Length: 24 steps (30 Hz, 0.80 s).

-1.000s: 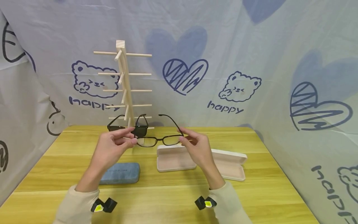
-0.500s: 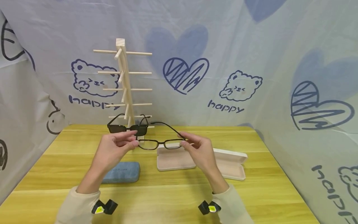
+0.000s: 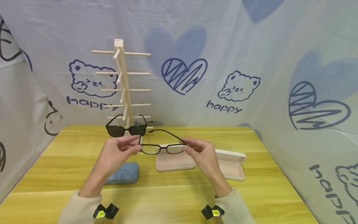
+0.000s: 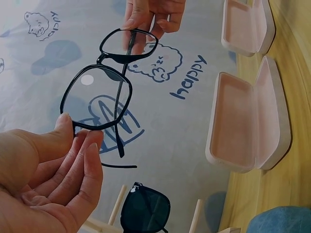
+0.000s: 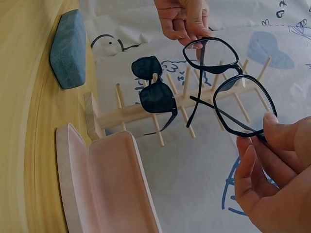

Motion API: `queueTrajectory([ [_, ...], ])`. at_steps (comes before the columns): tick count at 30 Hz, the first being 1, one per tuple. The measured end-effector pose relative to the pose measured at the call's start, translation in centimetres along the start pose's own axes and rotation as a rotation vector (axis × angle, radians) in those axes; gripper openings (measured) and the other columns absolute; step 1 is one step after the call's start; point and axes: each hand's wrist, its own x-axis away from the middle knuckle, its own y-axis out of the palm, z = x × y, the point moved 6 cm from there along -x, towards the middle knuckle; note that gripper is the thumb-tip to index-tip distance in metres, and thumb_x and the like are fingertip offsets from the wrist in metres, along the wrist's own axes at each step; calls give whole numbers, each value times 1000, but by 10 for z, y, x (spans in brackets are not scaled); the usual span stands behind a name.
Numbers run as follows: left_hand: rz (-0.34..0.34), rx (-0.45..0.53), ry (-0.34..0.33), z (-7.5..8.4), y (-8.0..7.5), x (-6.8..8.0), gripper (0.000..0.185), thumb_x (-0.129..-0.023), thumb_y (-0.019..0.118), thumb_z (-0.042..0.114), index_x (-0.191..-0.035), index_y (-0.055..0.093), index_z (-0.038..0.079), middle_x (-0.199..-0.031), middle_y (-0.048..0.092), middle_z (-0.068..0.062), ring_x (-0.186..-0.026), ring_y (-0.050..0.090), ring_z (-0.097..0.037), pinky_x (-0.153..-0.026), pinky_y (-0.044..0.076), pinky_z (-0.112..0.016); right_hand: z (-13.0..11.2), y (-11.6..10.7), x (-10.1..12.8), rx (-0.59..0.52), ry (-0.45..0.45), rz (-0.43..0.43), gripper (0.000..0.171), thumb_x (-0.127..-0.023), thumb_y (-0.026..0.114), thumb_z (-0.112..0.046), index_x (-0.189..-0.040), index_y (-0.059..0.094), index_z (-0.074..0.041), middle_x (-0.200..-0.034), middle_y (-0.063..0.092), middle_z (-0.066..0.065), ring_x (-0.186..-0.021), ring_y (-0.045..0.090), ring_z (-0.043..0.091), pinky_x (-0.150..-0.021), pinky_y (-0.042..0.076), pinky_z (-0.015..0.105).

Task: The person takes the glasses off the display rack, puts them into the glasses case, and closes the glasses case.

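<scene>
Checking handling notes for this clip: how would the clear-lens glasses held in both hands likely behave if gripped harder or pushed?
The glasses look light: left hand and right hand pinch only the ends. The thin frame probably flexes. The temples, apparently hinged, may swing.

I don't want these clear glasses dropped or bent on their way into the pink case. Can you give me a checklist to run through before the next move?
1. Both ends of the clear glasses held: ok. The left hand pinches one end, the right hand the other.
2. Pink case open: ok, its lid lies flat beside it.
3. Case interior free of things: ok, the wrist views show it bare.
4. Temples folded to fit: not ok, at least one arm still sticks out.
5. Clear of the sunglasses on the wooden rack: ok, they hang apart behind.
6. Lenses untouched by fingers: cannot tell.
</scene>
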Motion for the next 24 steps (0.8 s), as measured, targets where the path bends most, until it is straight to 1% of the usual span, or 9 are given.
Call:
queueTrajectory([
  [3,-2,14,3,0,2,0,43,-94,77,17,-134,68,3,-110,76,-18,-91,77,-16,-70,59,-22,2,-1,1,6,4,2,27,-94,76,-9,-120,76,-4,-120,76,17,-90,69,3,-82,59,19],
  [9,-9,39,5,0,5,0,42,-94,76,12,-134,68,2,-106,75,-17,-87,76,-9,-68,59,-22,4,-5,3,28,-12,19,26,-93,77,-12,-117,78,-4,-115,77,17,-86,71,2,-82,59,19],
  [13,-16,47,1,0,5,0,43,-94,76,12,-135,67,2,-107,76,-17,-86,75,-7,-69,59,-22,5,-4,3,25,-17,15,25,-93,77,-10,-117,77,-3,-115,77,18,-85,71,3,-82,59,19],
  [17,-23,44,-3,-1,4,0,43,-95,75,13,-135,67,1,-109,76,-17,-86,75,-5,-72,60,-22,5,-3,3,34,-7,17,24,-92,77,-7,-115,78,-2,-114,77,18,-85,70,2,-80,59,18],
  [24,-26,15,2,-2,2,0,40,-95,75,13,-133,68,2,-108,76,-17,-86,74,-6,-73,61,-22,7,0,4,-4,32,15,23,-91,77,-3,-114,77,1,-113,77,20,-91,73,1,-84,60,19],
])
